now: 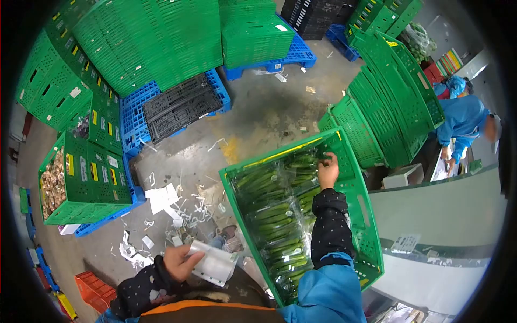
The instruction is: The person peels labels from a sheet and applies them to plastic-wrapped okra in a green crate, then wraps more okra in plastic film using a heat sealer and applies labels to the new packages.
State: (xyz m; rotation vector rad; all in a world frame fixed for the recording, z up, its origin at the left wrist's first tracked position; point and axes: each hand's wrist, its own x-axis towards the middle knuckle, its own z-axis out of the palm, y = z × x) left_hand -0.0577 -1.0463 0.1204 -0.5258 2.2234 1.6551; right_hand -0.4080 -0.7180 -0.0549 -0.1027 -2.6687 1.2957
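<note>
Matt slotted plastic on green crate (353, 185); glossy clear film over vegetable packs (272, 215); smooth white paper on label roll (215, 264); rough, stained concrete floor (264, 116).

Stacked green crates (145, 43) fill the upper left of the frame; below them lie a blue pallet (134, 116) and a black pallet (180, 105); black crates (312, 16) stand at top centre. At the left a green crate (86, 183) holds mushrooms (53, 183); paper scraps (167, 204) litter the floor (269, 107) near it; an orange crate (94, 288) sits lower left. Tilted nested crates (393, 107) lean at the right; a person in blue (463, 121) bends at the upper right; a grey counter (441, 204) lies below.
</note>
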